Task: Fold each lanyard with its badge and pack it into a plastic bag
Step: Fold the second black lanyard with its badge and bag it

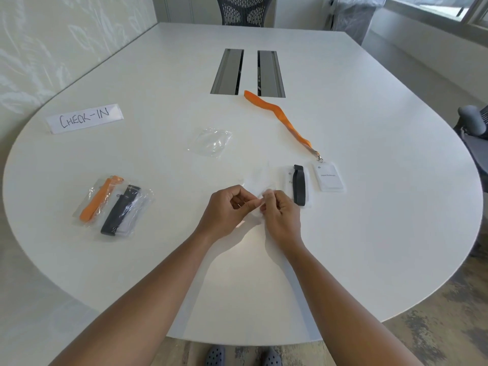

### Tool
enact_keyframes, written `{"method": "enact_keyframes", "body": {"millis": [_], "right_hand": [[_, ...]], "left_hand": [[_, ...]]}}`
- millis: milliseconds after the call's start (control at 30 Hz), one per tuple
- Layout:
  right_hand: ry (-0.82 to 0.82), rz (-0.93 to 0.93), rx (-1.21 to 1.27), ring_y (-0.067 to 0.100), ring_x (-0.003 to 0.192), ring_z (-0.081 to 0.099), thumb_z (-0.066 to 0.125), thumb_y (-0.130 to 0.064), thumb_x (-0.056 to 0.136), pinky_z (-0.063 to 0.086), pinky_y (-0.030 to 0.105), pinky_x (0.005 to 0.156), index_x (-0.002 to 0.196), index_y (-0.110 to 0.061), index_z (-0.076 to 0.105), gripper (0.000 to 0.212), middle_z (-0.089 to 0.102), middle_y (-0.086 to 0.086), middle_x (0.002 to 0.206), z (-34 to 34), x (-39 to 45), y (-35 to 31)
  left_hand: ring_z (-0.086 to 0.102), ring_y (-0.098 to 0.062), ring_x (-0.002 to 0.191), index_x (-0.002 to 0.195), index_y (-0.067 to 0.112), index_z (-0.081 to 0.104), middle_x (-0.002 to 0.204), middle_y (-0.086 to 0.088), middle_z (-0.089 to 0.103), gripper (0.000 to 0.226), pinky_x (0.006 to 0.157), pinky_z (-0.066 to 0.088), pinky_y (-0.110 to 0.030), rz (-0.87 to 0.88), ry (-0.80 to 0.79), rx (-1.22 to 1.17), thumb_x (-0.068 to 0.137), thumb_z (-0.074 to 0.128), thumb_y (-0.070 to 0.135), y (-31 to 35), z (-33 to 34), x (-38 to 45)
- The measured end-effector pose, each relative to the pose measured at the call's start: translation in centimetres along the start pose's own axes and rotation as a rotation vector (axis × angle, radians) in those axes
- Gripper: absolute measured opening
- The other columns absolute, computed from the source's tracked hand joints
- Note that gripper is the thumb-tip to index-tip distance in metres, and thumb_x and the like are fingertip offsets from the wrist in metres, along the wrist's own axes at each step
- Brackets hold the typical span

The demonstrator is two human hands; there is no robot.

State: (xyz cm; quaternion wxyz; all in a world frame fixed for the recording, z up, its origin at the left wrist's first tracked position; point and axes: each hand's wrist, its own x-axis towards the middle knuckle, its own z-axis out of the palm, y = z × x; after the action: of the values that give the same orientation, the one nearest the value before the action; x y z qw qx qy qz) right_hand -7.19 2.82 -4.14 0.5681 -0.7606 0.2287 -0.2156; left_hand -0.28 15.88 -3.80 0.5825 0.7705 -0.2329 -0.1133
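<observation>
Both hands, left hand (229,204) and right hand (280,211), pinch a clear plastic bag (260,192) at the worktop (369,233) centre; folded black lanyard (299,184) lies at their 2 o'clock.

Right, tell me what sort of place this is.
Probably an office meeting room set up for event check-in: a large white conference table with cable hatches, a mesh office chair at the far end, and a handwritten CHECK-IN sign.

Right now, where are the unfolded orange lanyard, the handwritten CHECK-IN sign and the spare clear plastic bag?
Unfolded orange lanyard (282,119), head view, mid-strap.
Handwritten CHECK-IN sign (85,118), head view, lettering.
Spare clear plastic bag (211,142), head view, centre.
</observation>
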Motion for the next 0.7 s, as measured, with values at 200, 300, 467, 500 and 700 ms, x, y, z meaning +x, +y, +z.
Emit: {"method": "enact_keyframes", "body": {"millis": [200, 300, 467, 500, 700], "right_hand": [[0.076, 0.056, -0.028, 0.015, 0.065, 0.056, 0.055, -0.019, 0.095, 0.044, 0.025, 0.060, 0.085, -0.009, 0.058, 0.015, 0.064, -0.003, 0.072, 0.2, -0.3, -0.5], [0.126, 0.044, -0.080, 0.009, 0.069, 0.060, 0.057, -0.019, 0.094, 0.049, 0.032, 0.066, 0.103, -0.019, 0.048, 0.012, 0.060, -0.010, 0.073, 0.4, -0.8, -0.8], [0.130, 0.014, -0.108, 0.007, 0.063, 0.061, 0.060, -0.014, 0.089, 0.050, 0.035, 0.063, 0.100, -0.024, 0.035, 0.029, 0.058, -0.008, 0.066, 0.4, -1.5, -0.9], [0.114, 0.011, -0.116, 0.009, 0.063, 0.062, 0.061, -0.015, 0.088, 0.050, 0.035, 0.062, 0.098, -0.028, 0.033, 0.032, 0.060, -0.006, 0.066, 0.5, -1.5, -0.8], [0.074, -0.066, -0.195, 0.012, 0.072, 0.065, 0.069, -0.024, 0.086, 0.054, 0.038, 0.068, 0.096, -0.035, 0.031, 0.041, 0.059, -0.011, 0.080, 0.9, -1.3, -0.5]], "left_hand": [[0.063, -0.016, 0.062, 0.082, 0.028, 0.071, 0.070, 0.003, 0.070, 0.012, 0.063, 0.055, -0.035, 0.024, 0.076, 0.081, 0.087, 0.077, 0.037, -0.3, 0.1, 0.0], [0.059, -0.008, 0.057, 0.082, 0.026, 0.070, 0.065, 0.010, 0.067, 0.011, 0.059, 0.050, -0.026, 0.023, 0.107, 0.095, 0.088, 0.077, 0.033, 0.0, 0.1, -0.1], [0.062, -0.006, 0.056, 0.082, 0.028, 0.070, 0.066, 0.014, 0.069, 0.011, 0.059, 0.052, -0.028, 0.020, 0.134, 0.135, 0.088, 0.077, 0.034, 0.3, 0.2, -0.2], [0.064, -0.005, 0.057, 0.082, 0.027, 0.070, 0.068, 0.015, 0.070, 0.011, 0.059, 0.053, -0.027, 0.024, 0.140, 0.141, 0.088, 0.077, 0.033, 0.3, 0.2, -0.3], [0.069, -0.005, 0.066, 0.083, 0.029, 0.070, 0.075, 0.013, 0.074, 0.009, 0.066, 0.059, -0.034, 0.008, 0.126, 0.155, 0.088, 0.076, 0.032, 0.2, 0.2, -0.2]]}}
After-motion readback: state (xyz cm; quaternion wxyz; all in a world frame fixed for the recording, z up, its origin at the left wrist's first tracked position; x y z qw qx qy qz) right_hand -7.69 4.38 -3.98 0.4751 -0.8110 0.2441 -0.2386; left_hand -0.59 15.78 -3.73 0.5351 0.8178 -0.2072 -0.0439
